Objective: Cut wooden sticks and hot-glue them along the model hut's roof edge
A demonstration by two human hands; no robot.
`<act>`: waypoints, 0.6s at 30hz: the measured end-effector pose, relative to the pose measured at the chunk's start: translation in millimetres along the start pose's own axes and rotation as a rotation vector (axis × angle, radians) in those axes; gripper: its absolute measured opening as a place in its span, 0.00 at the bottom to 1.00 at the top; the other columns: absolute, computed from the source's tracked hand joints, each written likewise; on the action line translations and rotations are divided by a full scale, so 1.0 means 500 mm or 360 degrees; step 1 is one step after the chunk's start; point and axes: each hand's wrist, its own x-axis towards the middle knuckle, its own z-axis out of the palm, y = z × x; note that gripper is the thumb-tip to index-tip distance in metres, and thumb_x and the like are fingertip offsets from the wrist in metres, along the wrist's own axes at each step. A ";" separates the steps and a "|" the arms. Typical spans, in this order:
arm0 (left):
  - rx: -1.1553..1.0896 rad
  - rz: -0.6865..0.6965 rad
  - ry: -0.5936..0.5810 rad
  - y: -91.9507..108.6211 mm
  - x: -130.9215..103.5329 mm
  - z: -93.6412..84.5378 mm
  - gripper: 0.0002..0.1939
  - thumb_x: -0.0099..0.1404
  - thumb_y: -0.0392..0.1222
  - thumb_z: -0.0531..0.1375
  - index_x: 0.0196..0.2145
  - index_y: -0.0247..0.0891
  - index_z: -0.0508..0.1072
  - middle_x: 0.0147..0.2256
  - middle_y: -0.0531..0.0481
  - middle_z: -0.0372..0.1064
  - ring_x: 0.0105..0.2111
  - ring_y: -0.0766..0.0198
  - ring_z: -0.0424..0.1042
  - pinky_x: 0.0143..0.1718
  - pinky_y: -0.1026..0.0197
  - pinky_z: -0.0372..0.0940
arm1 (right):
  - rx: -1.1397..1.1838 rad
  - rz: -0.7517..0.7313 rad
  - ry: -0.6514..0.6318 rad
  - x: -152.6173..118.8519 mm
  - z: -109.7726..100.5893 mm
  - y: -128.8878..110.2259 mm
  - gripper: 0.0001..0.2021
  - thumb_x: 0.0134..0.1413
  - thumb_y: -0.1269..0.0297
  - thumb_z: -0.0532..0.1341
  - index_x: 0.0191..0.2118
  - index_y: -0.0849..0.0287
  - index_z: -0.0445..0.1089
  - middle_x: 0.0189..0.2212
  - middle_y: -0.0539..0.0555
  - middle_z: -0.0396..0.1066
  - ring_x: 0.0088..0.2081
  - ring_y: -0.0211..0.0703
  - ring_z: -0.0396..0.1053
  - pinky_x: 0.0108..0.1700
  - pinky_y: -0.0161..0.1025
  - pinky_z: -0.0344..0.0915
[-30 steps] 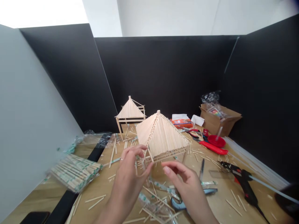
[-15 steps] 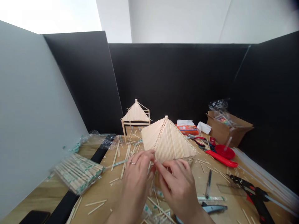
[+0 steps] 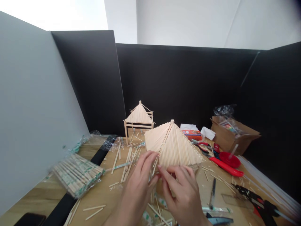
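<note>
A model pavilion [image 3: 176,149] built of thin wooden sticks, with a pointed, stick-covered roof, stands before me. My left hand [image 3: 139,182] has its fingertips on the roof's near left corner, its thumb lower down. Just right of that corner, my right hand [image 3: 180,185] is closed, thumb and index fingertip together below the roof edge. Whatever it pinches is too small or hidden to make out. A short wooden stick [image 3: 155,166] shows between the two hands. Behind to the left stands a second stick pavilion [image 3: 139,115], its roof partly covered and its posts bare.
A plastic-wrapped bundle of sticks [image 3: 76,174] lies left, loose sticks around it. On the right are a hot glue gun [image 3: 255,196], a pen [image 3: 213,193], a red-handled tool [image 3: 227,167], a red dish [image 3: 230,159] and a cardboard box [image 3: 231,135]. Dark panels enclose the back.
My left thumb has moved down, away from the right fingertips, widening the gap between my hands. A short stick now shows there. The view has shifted slightly.
</note>
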 end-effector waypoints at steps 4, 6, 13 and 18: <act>-0.0026 0.0072 0.0008 0.000 0.003 0.004 0.24 0.66 0.29 0.54 0.58 0.43 0.61 0.55 0.40 0.65 0.54 0.56 0.71 0.49 0.57 0.72 | -0.0010 -0.0021 0.0002 -0.005 0.005 0.002 0.16 0.59 0.77 0.56 0.49 0.62 0.74 0.29 0.54 0.71 0.33 0.42 0.67 0.40 0.42 0.57; -0.0021 0.0099 0.0049 -0.001 0.005 0.006 0.22 0.66 0.29 0.54 0.57 0.43 0.62 0.54 0.40 0.66 0.53 0.56 0.72 0.49 0.57 0.73 | -0.0001 -0.0012 -0.0007 -0.006 0.005 0.003 0.16 0.58 0.77 0.56 0.49 0.61 0.74 0.29 0.54 0.70 0.33 0.42 0.67 0.39 0.42 0.58; 0.0029 0.0106 0.0159 0.008 0.007 0.008 0.19 0.67 0.31 0.56 0.55 0.42 0.63 0.52 0.40 0.67 0.52 0.54 0.72 0.48 0.53 0.73 | 0.0011 0.0030 0.0014 -0.017 -0.037 0.015 0.19 0.56 0.80 0.57 0.51 0.59 0.72 0.33 0.54 0.69 0.35 0.43 0.67 0.41 0.44 0.59; 0.0101 0.0140 0.0156 0.014 0.007 0.006 0.20 0.67 0.32 0.57 0.56 0.41 0.62 0.51 0.40 0.69 0.51 0.53 0.73 0.47 0.51 0.73 | -0.0018 0.0245 0.0019 -0.041 -0.066 0.041 0.19 0.57 0.78 0.58 0.52 0.55 0.71 0.36 0.54 0.68 0.38 0.44 0.66 0.42 0.44 0.60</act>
